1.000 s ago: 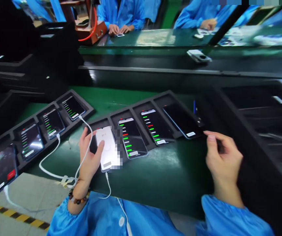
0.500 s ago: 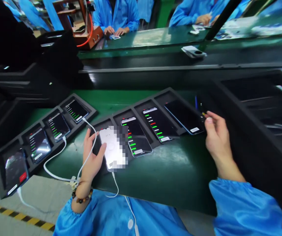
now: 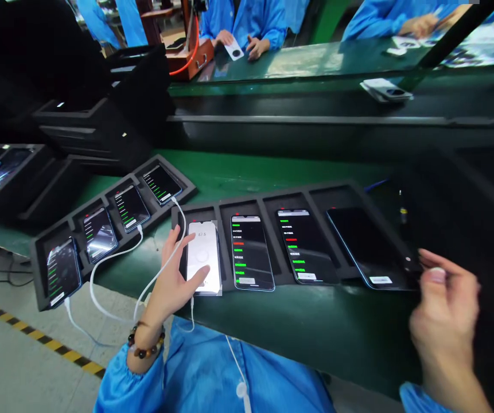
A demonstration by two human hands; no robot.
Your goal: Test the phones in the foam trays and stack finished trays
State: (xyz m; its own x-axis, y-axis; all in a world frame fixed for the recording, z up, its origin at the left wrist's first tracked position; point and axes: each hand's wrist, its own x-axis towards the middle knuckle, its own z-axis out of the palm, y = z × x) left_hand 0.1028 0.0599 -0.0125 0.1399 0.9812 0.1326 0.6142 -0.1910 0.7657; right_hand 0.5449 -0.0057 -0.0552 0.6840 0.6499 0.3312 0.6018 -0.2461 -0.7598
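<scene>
My left hand [image 3: 182, 275] is spread over a phone [image 3: 203, 252] with a bright white screen. Its thumb and a finger touch or hover just above the glass; which, I cannot tell. This phone lies in the leftmost slot of a black foam tray [image 3: 221, 209], with a white cable below it. In the same tray are a phone [image 3: 253, 252] and another phone [image 3: 307, 246], both showing green and red lines, and a dark-screened phone [image 3: 367, 246] at the right. My right hand [image 3: 447, 304] pinches the tray's right end, its fingers partly hidden.
A second foam tray [image 3: 124, 179] at left holds several phones, some on white cables [image 3: 100, 307]. A screwdriver-like tool [image 3: 403, 212] lies behind my right hand. Black foam boxes [image 3: 113, 129] stand at back left. Across the bench, a co-worker's hands [image 3: 257, 49] handle a white piece.
The right end of the tray has swung towards me with my right hand. My left hand has moved further over the white screen. The leftmost phone's red box has given way to green lines.
</scene>
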